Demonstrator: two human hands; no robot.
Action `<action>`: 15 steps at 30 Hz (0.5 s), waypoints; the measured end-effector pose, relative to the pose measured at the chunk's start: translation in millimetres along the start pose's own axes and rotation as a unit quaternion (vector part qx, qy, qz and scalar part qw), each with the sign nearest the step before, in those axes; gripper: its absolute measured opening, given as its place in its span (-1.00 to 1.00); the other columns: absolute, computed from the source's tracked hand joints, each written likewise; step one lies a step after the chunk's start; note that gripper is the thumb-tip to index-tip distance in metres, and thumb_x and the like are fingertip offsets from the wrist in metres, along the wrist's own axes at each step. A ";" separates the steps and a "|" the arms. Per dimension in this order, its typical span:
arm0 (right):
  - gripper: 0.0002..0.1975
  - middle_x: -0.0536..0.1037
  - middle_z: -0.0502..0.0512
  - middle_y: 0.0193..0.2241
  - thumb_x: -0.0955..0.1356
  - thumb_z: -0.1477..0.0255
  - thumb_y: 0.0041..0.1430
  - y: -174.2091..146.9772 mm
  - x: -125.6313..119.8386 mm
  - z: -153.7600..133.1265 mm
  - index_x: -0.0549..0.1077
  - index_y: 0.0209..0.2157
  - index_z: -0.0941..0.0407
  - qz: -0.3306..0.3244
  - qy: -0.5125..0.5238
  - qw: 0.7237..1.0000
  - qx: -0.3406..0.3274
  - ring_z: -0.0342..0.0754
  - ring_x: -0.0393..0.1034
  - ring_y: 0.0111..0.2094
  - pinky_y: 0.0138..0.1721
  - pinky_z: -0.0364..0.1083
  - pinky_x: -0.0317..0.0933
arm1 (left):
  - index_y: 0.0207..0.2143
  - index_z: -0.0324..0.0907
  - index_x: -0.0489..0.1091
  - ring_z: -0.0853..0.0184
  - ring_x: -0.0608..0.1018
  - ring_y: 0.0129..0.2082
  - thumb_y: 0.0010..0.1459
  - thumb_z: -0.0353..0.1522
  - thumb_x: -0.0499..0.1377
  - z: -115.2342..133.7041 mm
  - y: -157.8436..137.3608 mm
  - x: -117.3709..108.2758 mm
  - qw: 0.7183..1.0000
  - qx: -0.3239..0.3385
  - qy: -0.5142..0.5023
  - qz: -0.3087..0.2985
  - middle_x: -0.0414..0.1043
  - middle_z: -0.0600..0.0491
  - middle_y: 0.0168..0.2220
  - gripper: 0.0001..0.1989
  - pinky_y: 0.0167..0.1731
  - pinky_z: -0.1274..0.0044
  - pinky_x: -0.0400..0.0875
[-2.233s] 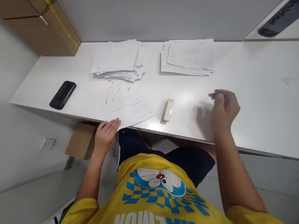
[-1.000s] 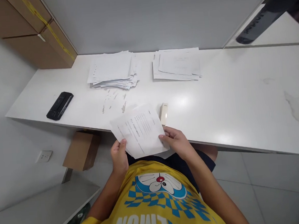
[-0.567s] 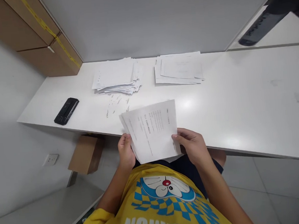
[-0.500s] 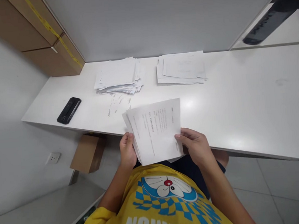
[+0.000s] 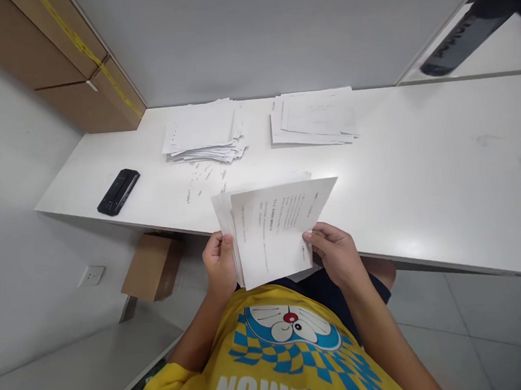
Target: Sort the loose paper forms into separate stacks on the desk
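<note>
On the yellow shirt, white letters are cut off by the lower edge of view; M, O and N can be read. Over the lap, at the desk's front edge, a few printed sheets are held up between both hands. Their left margin is pinched between the thumb and curled fingers of the left hand; the front sheet's right side, its upper corner bent, is gripped by thumb and fingertips of the right hand. Their small print cannot be read. Below the white desk a cardboard box is seen, its contents hidden. Farther back, a black device and two paper stacks are laid out; taped cartons are piled at the far left corner.
</note>
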State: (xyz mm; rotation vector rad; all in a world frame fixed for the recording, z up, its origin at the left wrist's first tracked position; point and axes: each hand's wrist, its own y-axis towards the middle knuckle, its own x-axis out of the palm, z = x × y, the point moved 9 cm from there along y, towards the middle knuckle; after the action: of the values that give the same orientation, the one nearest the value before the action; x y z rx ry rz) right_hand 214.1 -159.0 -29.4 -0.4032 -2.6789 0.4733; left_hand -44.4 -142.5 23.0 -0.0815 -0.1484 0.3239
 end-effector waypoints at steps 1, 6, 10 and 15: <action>-0.76 0.49 -0.07 -0.61 0.60 0.27 -0.23 0.0 0.1 -0.8 0.56 -0.52 0.04 0.002 0.002 1.000 -0.003 -0.12 0.36 -0.52 -0.39 -0.11 0.32 | -0.50 -0.20 0.43 0.40 0.43 -0.50 -0.06 0.10 0.36 2.0 0.2 -1.0 1.000 0.010 0.008 0.005 0.43 0.11 -0.53 -0.48 -0.49 0.61 0.36; -0.75 0.57 0.00 -0.54 0.58 0.24 -0.19 -0.9 1.2 2.5 0.60 -0.45 0.04 0.005 -0.015 1.000 -0.012 -0.06 0.43 -0.45 -0.36 -0.09 0.31 | -0.53 -0.20 0.42 0.42 0.41 -0.52 -0.06 0.07 0.38 -2.3 1.8 -6.4 1.000 0.020 0.010 0.013 0.40 0.13 -0.56 -0.49 -0.49 0.61 0.33; -0.73 0.57 0.01 -0.53 0.59 0.22 -0.20 -2.0 2.6 13.8 0.59 -0.47 0.06 0.003 -0.002 1.000 0.016 -0.07 0.41 -0.47 -0.41 -0.11 0.29 | -0.49 -0.18 0.44 0.39 0.47 -0.49 -0.13 0.06 0.42 -19.5 -3.0 -0.2 0.995 -0.052 -0.076 -0.024 0.46 0.11 -0.51 -0.50 -0.47 0.59 0.40; -0.70 0.57 0.02 -0.52 0.59 0.22 -0.21 -4.1 9.5 19.4 0.59 -0.45 0.07 -0.019 0.009 0.999 0.045 -0.06 0.41 -0.46 -0.41 -0.10 0.29 | -0.31 -0.16 0.53 0.29 0.61 -0.38 -0.09 -0.03 0.45 -33.3 -16.5 13.4 0.974 -0.142 -0.166 -0.055 0.60 0.03 -0.33 -0.56 -0.36 0.49 0.53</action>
State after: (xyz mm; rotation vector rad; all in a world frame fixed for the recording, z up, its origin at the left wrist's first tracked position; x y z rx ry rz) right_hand 196.7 -164.7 -41.6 -0.3286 -2.6309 0.5742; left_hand -21.5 -155.6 -6.3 -0.3022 -0.5290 0.2006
